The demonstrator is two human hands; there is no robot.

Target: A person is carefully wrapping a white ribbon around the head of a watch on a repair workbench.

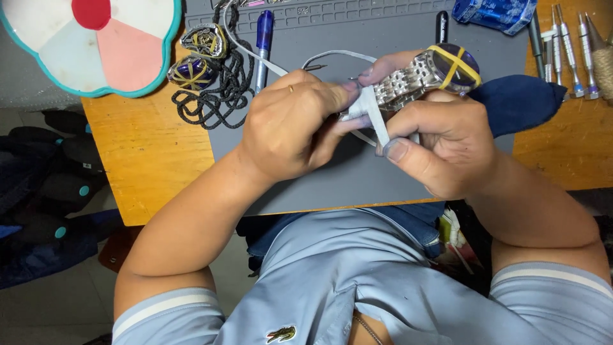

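A silver metal wristwatch [440,70] with a bluish face crossed by yellow bands is held over the grey work mat [357,38]. My right hand [440,144] grips its bracelet from below, thumb pressing a white strip [377,115] against it. My left hand [290,121] pinches the same white strip at the bracelet's end. A thin white cord or strip loops out behind the hands toward the top of the mat.
Two more watches [198,54] with yellow bands lie on a black cord at the mat's left edge, beside a blue pen [263,38]. A dark blue cloth [517,102], several small screwdrivers [568,51] and a blue packet [495,13] sit right. A flower-shaped tray [96,38] is at top left.
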